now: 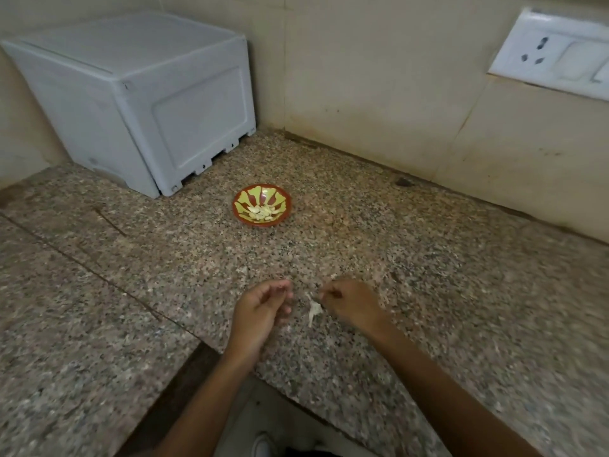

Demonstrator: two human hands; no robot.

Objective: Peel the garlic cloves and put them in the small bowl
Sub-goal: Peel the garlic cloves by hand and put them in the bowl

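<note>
The small bowl (262, 205), red-rimmed with a yellow-green pattern, sits on the speckled granite counter (412, 245), and everything else is placed from it. Peeled garlic cloves (262, 212) lie heaped in its near half, inside the rim. Behind and to the left of the bowl stands a white plastic box (141, 103), its near bottom corner close to the bowl but not touching it. Behind and to the right of the bowl the counter runs bare to the tiled wall, where a white socket plate (557, 54) is mounted high up. In front of the bowl a broad strip of open counter separates it from both hands. The left hand (262, 311) hovers directly in front of the bowl, fingers loosely curled; whether anything sits inside them cannot be told. The right hand (349, 303) lies in front and to the right, fingertips pinched narrowly on what looks like a thin scrap of skin, too small to be sure. Between the hands a pale piece of garlic peel (313, 311) rests on the counter. Nearer than the hands, the counter's front edge cuts in at an angle, with floor showing below.
</note>
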